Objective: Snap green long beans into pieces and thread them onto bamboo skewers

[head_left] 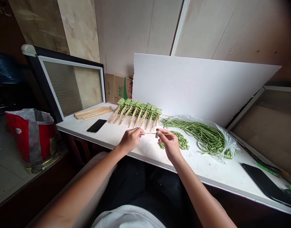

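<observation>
My left hand is closed on one end of a thin wooden skewer held level above the table. At its other side, my right hand pinches a short cut piece of green bean on the skewer. A heap of cut bean pieces lies just behind and beside my right hand. Further back, several finished bean skewers are stacked in a row, their bare sticks pointing toward me. Uncut long beans spill from a clear plastic bag on the right.
Bare skewers lie in a bundle at the left of the white table, near a phone. Another dark phone-like slab rests at the right edge. A white board and a cardboard box stand behind.
</observation>
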`<state>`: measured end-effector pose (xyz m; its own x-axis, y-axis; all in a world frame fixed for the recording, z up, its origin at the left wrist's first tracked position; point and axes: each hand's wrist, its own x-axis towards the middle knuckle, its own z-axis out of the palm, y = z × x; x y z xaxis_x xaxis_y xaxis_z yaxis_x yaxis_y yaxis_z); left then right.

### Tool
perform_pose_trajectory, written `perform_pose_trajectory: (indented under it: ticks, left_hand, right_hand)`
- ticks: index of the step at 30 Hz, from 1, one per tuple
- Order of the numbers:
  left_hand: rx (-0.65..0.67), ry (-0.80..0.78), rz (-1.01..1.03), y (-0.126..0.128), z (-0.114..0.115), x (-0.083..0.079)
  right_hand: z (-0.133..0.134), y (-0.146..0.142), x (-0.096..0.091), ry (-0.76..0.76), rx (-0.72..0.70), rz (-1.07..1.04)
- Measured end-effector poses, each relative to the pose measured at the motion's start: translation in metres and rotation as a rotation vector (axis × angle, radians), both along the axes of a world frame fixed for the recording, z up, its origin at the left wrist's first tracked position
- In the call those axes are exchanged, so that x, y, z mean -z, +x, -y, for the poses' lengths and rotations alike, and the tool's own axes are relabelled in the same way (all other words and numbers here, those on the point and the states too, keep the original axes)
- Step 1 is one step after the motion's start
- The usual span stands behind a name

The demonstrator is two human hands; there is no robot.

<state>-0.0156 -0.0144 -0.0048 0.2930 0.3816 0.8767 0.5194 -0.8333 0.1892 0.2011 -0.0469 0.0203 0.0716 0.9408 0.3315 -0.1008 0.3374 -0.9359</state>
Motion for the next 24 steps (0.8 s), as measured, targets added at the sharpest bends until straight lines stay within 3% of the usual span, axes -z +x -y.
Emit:
perform_pose_trajectory:
  ticks: [7, 16, 24]
  left_hand:
    - [0.022, -0.017, -0.008, 0.0028, 0.0020, 0.0009]
    - [-0.002, -0.008, -0.006, 0.0004, 0.0015, -0.0012]
    - [-0.035, 0.002, 0.017, 0.0003, -0.0012, 0.0014]
  right_hand:
    - [0.0021, -0.0018, 0.0008, 0.048, 0.037, 0.010]
    - [-0.0028, 0.0017, 0.0019, -0.008, -0.055, 0.003]
    - [-0.0061, 0.0026, 0.0067, 0.004, -0.008, 0.098]
